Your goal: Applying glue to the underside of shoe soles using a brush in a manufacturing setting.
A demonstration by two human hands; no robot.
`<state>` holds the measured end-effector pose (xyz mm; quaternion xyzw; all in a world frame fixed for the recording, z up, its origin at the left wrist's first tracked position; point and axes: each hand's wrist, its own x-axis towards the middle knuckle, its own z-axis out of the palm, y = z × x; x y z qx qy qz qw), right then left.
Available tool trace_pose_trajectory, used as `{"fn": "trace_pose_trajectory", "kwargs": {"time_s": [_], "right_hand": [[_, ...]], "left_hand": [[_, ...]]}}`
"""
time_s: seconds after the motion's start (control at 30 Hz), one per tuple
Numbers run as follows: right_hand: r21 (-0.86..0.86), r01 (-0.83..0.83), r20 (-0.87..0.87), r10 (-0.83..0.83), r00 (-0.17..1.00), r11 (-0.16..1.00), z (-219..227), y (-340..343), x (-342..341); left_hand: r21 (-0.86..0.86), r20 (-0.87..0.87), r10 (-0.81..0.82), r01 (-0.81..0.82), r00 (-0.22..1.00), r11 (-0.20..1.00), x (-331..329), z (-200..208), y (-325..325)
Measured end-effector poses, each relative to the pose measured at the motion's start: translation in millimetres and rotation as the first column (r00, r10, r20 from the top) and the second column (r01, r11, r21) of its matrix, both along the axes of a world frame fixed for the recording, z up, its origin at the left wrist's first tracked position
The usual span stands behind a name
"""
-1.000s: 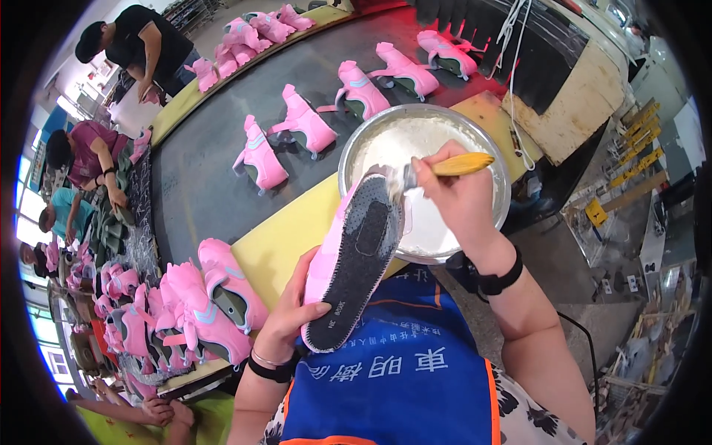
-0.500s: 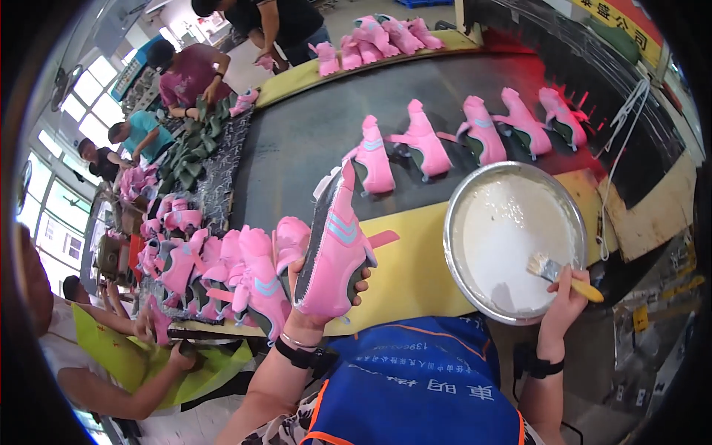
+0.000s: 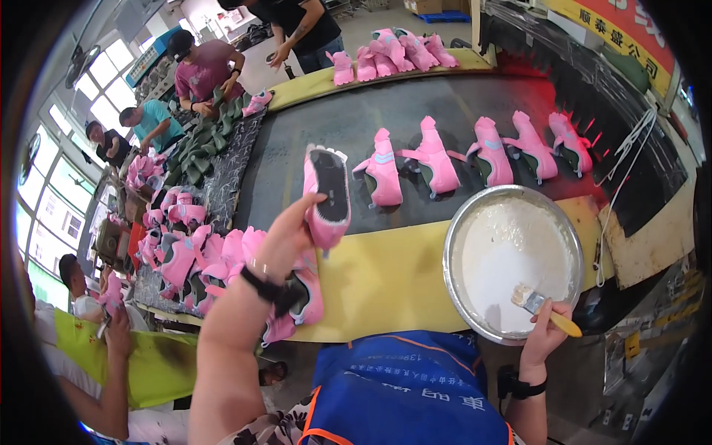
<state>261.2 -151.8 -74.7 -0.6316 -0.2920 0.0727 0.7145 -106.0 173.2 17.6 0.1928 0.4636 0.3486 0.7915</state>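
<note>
Shoe [image 3: 331,189] in left hand [image 3: 291,226], grip partly unclear

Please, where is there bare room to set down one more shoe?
The yellow strip is bare between the shoe pile and the bowl. The dark belt is also bare between the shoe row and the far board. It is crowded at left, in the pile, and along the row, where gaps are narrow.

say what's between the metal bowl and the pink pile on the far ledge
In the head view, the dark work surface lies between the metal bowl and the pink pile, bearing a row of five pink shoes.
</note>
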Motion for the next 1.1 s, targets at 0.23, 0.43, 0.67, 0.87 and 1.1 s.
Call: {"fn": "trace_pose_trajectory", "kwargs": {"time_s": [0.23,0.43,0.67,0.87,1.1], "right_hand": [[-0.029,0.013,0.117,-0.01,0.993,0.999,-4,0,-1],[-0.039,0.024,0.154,-0.018,0.988,0.999,-1,3,-4],[-0.058,0.012,0.146,-0.004,0.989,0.998,1,2,-4],[-0.091,0.038,0.151,-0.024,0.988,0.995,4,3,-5],[-0.131,0.136,0.156,-0.115,0.981,0.982,8,1,-5]], "left_hand": [[0.311,-0.619,0.299,-0.124,0.726,0.942,18,-78,127],[0.462,-0.86,0.393,0.172,0.325,0.87,19,-150,136],[0.209,-0.92,0.22,-0.067,0.325,0.976,36,-161,119],[0.211,-0.731,0.352,-0.297,0.585,0.931,48,-134,87],[0.672,-0.74,0.351,0.633,0.573,0.384,5,-59,-91]]}}
